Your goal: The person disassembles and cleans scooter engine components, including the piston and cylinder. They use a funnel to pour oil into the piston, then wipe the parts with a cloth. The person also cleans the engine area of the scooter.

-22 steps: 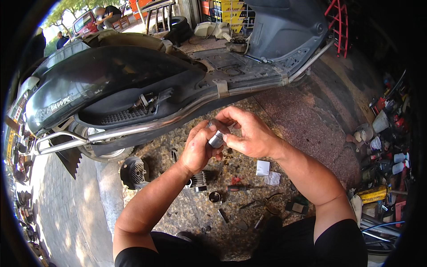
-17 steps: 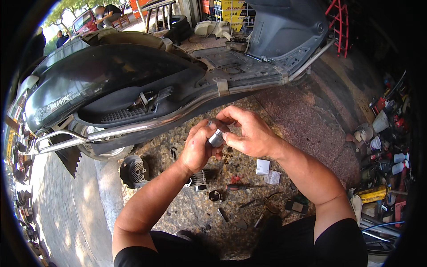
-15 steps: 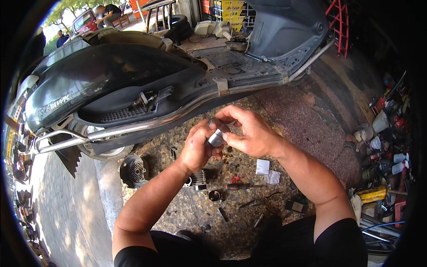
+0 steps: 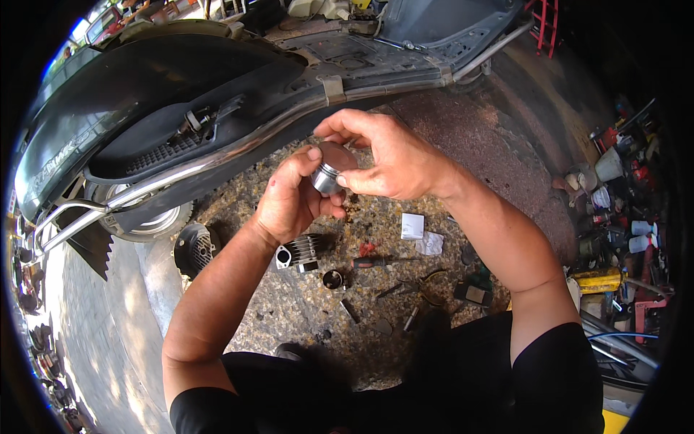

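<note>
Piston now more fully visible

Watching from my remote end, I see left forearm and right forearm slanting inward, elbows bent. Left grip cupped, thumb uppermost, fingers curled below. Right grip arched, fingers bent, thumb pointing toward left. Both grips near each other.

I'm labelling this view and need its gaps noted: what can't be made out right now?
All in the head view:
Piston: underside turned away from the camera; the left hand covers part of its side.
Scooter: front end cut off by the top edge.
Rear wheel: upper part hidden behind the bodywork.
White box: print too small to read.
</note>
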The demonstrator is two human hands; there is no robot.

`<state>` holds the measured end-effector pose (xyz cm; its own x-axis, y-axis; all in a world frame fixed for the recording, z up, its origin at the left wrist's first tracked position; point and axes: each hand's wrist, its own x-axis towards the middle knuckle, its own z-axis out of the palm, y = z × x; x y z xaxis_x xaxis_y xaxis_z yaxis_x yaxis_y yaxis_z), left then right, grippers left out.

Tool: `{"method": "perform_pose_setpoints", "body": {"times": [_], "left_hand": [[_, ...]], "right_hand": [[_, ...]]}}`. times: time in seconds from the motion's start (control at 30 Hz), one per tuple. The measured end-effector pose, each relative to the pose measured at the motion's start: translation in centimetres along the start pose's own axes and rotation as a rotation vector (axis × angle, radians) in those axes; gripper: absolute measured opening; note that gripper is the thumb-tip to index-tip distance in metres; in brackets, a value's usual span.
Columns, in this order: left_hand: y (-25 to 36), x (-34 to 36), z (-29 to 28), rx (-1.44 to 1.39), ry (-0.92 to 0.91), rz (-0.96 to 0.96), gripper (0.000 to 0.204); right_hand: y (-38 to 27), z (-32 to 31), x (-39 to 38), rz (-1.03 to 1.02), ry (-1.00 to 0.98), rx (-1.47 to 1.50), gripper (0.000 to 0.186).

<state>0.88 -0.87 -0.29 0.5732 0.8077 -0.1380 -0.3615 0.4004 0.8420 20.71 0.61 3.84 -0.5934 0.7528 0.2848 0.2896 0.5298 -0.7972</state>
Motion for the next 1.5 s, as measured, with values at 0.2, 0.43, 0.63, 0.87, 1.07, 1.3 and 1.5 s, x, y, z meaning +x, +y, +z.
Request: {"method": "perform_pose_setpoints", "body": {"times": [0.2,0.43,0.63,0.87,1.07,1.3,1.5], "left_hand": [[0.3,0.4,0.1,0.176,0.176,-0.026,0.040],[-0.9,1.2,-0.1,0.121,0.199,-0.042,0.030],[-1.5,2.8,0.8,0.153,0.187,-0.061,0.035],[-2.0,3.8,0.9,0.132,0.175,-0.067,0.039],[-2.2,4.2,0.4,0.092,0.207,-0.099,0.038],[-4.4,4.6,-1.0,0.193,0.247,-0.184,0.043],[-10.2,5.5,-1.5,0.299,0.107,-0.491,0.059]], "right_hand": [[0.6,0.7,-0.2,-0.064,0.113,-0.303,0.047],[2.0,0.9,-1.2,-0.107,0.134,-0.378,0.045],[2.5,0.6,-1.9,0.072,0.035,-0.364,0.050],[3.1,-0.4,-2.3,0.062,0.033,-0.303,0.054],[6.1,-2.7,-2.3,0.137,0.113,-0.135,0.048],[12.4,-8.0,-2.7,0.585,0.459,0.136,0.030],[15.1,-12.3,-2.0,0.593,0.553,0.046,0.031]]}}
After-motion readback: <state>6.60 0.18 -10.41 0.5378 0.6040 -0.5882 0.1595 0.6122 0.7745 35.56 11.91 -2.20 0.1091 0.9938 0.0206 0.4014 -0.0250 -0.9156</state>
